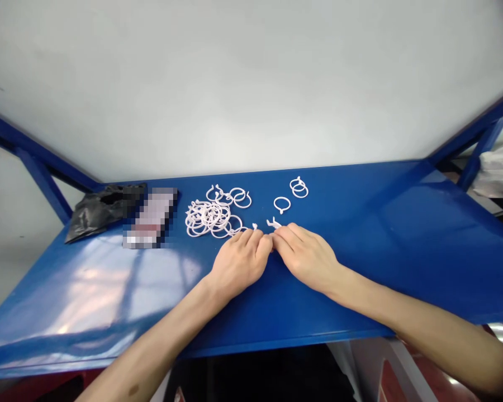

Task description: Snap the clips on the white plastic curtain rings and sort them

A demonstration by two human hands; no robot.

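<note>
My left hand (pixel 240 261) and my right hand (pixel 308 255) rest on a blue table (pixel 381 234), fingertips meeting at the middle. Both are curled shut around a white plastic ring (pixel 272 224); only its two ends poke out above the fingers. Just left of the hands lies a pile of several white rings (pixel 209 216). A single ring (pixel 281 204) and two stacked rings (pixel 299 188) lie a little beyond my right hand.
A crumpled black plastic bag (pixel 100 209) and a blurred flat rectangular object (pixel 151 218) lie at the table's back left. A pale wall stands behind. Blue frame struts (pixel 42 178) rise at both sides.
</note>
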